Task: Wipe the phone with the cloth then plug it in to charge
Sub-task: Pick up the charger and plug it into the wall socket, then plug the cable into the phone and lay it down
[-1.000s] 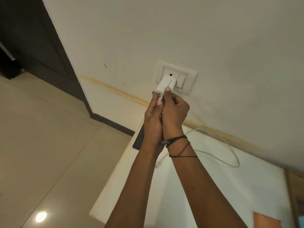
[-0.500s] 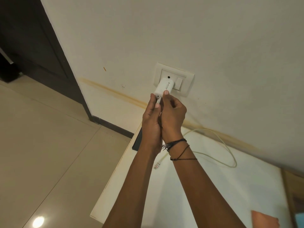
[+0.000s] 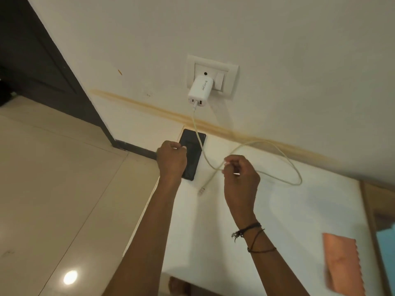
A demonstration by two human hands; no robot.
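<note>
The black phone lies face up at the far left corner of the white table, against the wall. A white charger sits in the wall socket. A pale cable runs from the charger down across the phone and loops over the table; its free plug rests on the table. My left hand hovers over the phone's left edge with fingers curled and nothing in them. My right hand pinches the cable where the loop crosses. An orange cloth lies at the near right.
A dark door stands to the left beside the wall. Glossy beige floor tiles lie left of the table edge. A wooden frame borders the table's right side, with something blue beyond it.
Both hands have come down from the charger on the wall. The left hand now is over the phone, and the right hand has taken hold of the cable above the table.
</note>
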